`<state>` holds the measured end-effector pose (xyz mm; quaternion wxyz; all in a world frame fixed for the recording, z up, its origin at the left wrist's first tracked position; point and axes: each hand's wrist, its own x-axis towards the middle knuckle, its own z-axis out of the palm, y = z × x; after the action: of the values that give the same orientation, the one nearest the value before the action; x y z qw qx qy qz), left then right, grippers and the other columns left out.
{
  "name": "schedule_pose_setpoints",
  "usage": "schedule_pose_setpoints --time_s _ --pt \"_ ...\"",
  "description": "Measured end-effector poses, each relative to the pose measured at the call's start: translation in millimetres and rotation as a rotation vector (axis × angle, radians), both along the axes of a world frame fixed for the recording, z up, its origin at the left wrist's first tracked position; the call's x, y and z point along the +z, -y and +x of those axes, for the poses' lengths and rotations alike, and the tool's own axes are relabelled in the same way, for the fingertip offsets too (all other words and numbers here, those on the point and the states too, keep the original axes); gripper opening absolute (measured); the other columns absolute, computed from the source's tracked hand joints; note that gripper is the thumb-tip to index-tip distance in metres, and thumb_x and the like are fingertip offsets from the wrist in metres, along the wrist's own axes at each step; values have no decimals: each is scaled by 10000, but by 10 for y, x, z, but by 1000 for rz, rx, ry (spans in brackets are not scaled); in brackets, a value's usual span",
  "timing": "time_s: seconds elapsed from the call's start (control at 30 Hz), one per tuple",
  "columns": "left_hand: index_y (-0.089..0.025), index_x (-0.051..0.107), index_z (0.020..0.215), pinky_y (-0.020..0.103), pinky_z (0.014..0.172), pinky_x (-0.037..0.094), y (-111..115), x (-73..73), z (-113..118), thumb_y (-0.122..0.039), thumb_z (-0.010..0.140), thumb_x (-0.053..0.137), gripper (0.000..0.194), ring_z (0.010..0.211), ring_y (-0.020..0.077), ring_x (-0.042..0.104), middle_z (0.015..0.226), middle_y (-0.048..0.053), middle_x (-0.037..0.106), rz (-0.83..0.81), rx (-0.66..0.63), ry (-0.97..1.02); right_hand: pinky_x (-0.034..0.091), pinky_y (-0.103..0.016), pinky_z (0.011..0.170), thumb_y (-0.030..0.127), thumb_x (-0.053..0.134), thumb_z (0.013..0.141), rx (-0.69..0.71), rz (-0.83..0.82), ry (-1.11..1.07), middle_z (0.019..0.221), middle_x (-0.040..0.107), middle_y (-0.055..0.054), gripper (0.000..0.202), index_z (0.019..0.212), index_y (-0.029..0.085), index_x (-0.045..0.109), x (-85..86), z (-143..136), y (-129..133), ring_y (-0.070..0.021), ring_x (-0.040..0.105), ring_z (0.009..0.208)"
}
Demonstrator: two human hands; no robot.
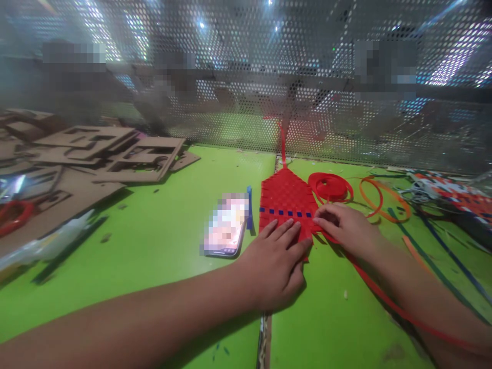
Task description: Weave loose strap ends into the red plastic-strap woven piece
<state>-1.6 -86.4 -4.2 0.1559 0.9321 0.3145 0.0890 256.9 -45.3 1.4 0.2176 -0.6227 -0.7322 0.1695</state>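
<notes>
Evenly spread pressure seems the key to this weaving. The left hand [272,266] lies open and flat, palm down, its fingers over the lower part of the red panel of plaited flat strips [285,189], gripping nothing; that panel rests on the bright green tabletop [172,312], just right of the phone with a lit screen [226,225], its pointed end away from the person. The right hand [348,225] is at the panel's right edge, thumb and finger curled toward each other, though whether they actually pinch a strip I cannot tell. A long, narrow red strip [378,292] runs from near that edge past the right wrist toward the lower right. Good practice would be to keep the left fingers spread close to the working row, so the squares cannot skew, and to draw any slack out sideways rather than upward. The row of dark blue squares [290,214] makes a handy straightedge (a crooked row would show against it quickly). Ideally, the loose length should also stay untwisted and clear of the round red coil of strip [332,185] beyond the right hand.
</notes>
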Motion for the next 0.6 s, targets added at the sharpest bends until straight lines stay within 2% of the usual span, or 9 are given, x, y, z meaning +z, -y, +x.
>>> schedule_pose_setpoints --time_s 0.2,0.3,0.37,0.43,0.53,0.6 --pt "-210 396 1689 651 1343 196 -11 10 6 -414 1113 331 615 1661 372 243 1762 192 329 4 -3 2 532 -467 911 437 636 961 60 55 37 1079 782 -96 223 969 284 799 -5 41 31 -314 728 982" --pt "-207 412 1679 654 1342 198 -12 2 12 -404 1108 343 609 1655 374 264 1757 197 343 14 5 -2 549 -494 905 453 661 964 46 67 35 1100 797 -103 223 986 291 813 -23 69 60 -329 733 971" --pt "-213 398 1687 654 1342 197 -10 -8 11 -409 1108 343 613 1657 372 257 1762 192 334 17 5 -4 571 -470 846 473 675 966 34 49 -8 1081 808 -103 237 1045 292 807 -44 88 78 -321 739 935" --pt "-217 380 1696 653 1342 195 -8 -14 6 -417 1111 336 620 1661 369 243 1767 189 322 14 2 -6 584 -432 790 482 683 965 14 24 -74 1043 810 -96 295 1173 288 766 -76 110 89 -292 744 878" --pt "-219 368 1703 649 1345 185 -8 -14 -2 -423 1111 330 627 1663 368 233 1771 185 314 8 -2 -10 596 -399 755 466 715 940 -32 -7 -176 1039 795 -83 470 1362 281 625 -114 146 94 -254 749 815" --pt "-214 372 1702 645 1348 177 -8 -12 -4 -422 1108 330 631 1663 370 231 1772 187 310 7 -4 -10 602 -398 755 457 731 924 -39 -24 -226 1062 789 -82 516 1382 285 568 -104 162 99 -256 757 832"
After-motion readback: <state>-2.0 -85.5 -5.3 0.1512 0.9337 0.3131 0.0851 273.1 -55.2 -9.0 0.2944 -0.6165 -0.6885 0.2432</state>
